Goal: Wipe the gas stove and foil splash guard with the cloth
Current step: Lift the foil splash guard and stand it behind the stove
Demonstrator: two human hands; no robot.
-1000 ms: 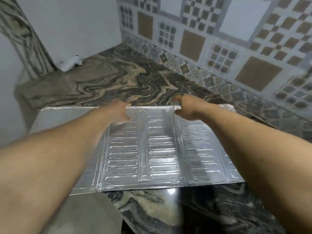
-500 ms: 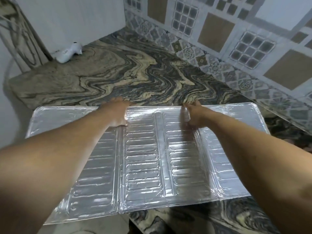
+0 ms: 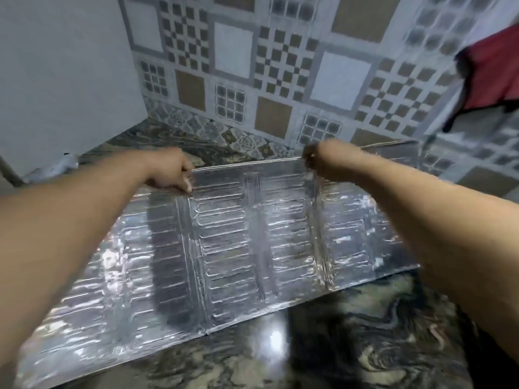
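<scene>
The foil splash guard point(image 3: 233, 242) is a wide, ribbed, silver folding panel, tilted up off the marble counter with its lower edge near the counter. My left hand point(image 3: 171, 175) grips its upper edge left of the middle. My right hand point(image 3: 325, 162) pinches the same upper edge right of the middle. Both forearms reach in from the lower corners. No gas stove and no cloth are in view.
The dark swirled marble counter point(image 3: 351, 332) runs under and in front of the panel. A patterned tile wall point(image 3: 280, 80) stands behind, a plain white wall on the left. A small white object point(image 3: 66, 162) lies at the back left. Something red point(image 3: 494, 77) hangs at the upper right.
The panel lay flat on the counter before; both hands have raised its far edge, so it now stands tilted. The view has swung up and to the right.
</scene>
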